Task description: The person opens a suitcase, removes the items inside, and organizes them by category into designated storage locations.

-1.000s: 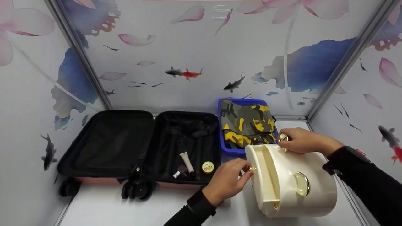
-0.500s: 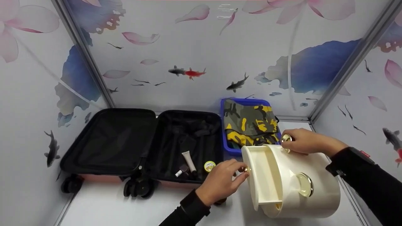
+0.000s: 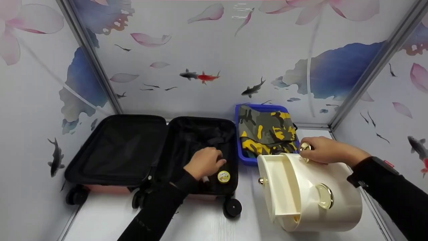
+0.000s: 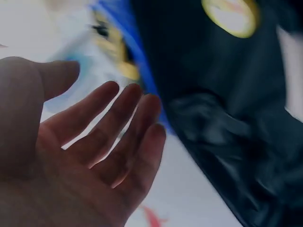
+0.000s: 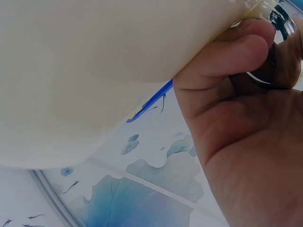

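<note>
My left hand [image 3: 205,162] hovers over the right half of the open black-lined suitcase [image 3: 115,150], its fingers loosely bent and holding nothing. Beneath it a pale squeeze tube [image 3: 205,180] is mostly hidden; a round yellow-lidded tin [image 3: 224,176] lies just beside it. In the left wrist view the palm [image 4: 85,156] is bare, with the tin [image 4: 234,16] at the top. My right hand [image 3: 321,149] grips a gold-trimmed round handle on a cream storage box [image 3: 341,190]. The box's drawer [image 3: 279,187] is pulled out, and its gold knob [image 3: 261,181] is untouched.
Behind the box, a blue basket [image 3: 238,147] holds folded camouflage cloth [image 3: 265,129]. One suitcase wheel [image 3: 232,207] sticks out at the front. Printed wall panels [image 3: 214,43] enclose the table on the back and both sides.
My left hand drew the drawer further out by its knob, released it, and moved left over the suitcase. The right hand has kept its hold on the box's handle.
</note>
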Demonstrator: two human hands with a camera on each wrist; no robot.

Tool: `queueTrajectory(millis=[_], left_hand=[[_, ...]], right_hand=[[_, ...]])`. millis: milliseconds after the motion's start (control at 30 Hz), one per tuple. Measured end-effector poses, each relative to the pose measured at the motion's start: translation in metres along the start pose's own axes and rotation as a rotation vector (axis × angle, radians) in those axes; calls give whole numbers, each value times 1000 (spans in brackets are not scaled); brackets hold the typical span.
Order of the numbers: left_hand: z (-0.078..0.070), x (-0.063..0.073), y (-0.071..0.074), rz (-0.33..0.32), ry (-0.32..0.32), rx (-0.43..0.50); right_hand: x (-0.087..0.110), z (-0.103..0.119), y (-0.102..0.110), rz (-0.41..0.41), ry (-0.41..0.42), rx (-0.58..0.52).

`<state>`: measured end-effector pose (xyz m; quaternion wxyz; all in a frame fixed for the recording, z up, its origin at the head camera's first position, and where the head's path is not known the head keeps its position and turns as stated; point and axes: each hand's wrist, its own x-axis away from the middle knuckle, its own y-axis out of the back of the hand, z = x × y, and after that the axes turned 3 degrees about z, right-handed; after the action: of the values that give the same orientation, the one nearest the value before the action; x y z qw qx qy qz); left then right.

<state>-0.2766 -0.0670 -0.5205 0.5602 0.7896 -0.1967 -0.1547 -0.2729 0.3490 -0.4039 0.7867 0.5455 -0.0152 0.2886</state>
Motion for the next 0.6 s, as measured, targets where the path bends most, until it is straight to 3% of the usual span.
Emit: queueTrajectory(millis=[133,333,433,600], left_hand=[[29,-5,-2,180,80,-47],[50,-1,-8,413,62,-115],[50,2,-11,461,35,-186],[43,1,-17,433,-30,-350]], right_hand=[[0,-1,0,1,6,-5],[-1,-1,-1,-11,10,14],[-1,-1,-1,-21,17,36],[-1,-1,-1,-18,19,43]])
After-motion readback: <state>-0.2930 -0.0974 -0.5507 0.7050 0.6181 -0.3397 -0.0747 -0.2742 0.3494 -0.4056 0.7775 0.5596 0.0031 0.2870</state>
